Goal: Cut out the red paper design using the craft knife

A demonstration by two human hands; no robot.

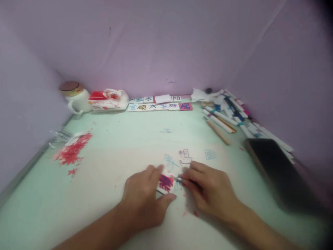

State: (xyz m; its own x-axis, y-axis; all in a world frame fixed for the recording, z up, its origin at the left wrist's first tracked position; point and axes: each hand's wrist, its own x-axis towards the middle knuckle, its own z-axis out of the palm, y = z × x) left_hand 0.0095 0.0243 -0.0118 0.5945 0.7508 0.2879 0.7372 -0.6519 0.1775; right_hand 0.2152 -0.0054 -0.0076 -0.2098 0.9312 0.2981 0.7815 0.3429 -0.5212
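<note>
A small white square block (pixel 166 184) with purple and pink-red markings lies on the table, and my left hand (pixel 144 196) grips it, thumb at its near edge and fingers at its far side. My right hand (pixel 212 189) pinches a thin metal-tipped carving tool (pixel 178 179), whose tip meets the block's right edge. Most of the tool is hidden in my fingers. Red crumbs (pixel 195 213) lie beside the block. Characters in blue and purple, such as the purple one (pixel 185 156), are drawn on the table surface just beyond my hands.
A red shavings pile (pixel 73 151) lies left. At the back stand a lidded white mug (pixel 80 99), a tissue pack (pixel 108 101) and two rows of character tiles (pixel 160 106). Right are several markers (pixel 218 119), a wooden-handled tool (pixel 217 131) and a dark phone (pixel 275 170).
</note>
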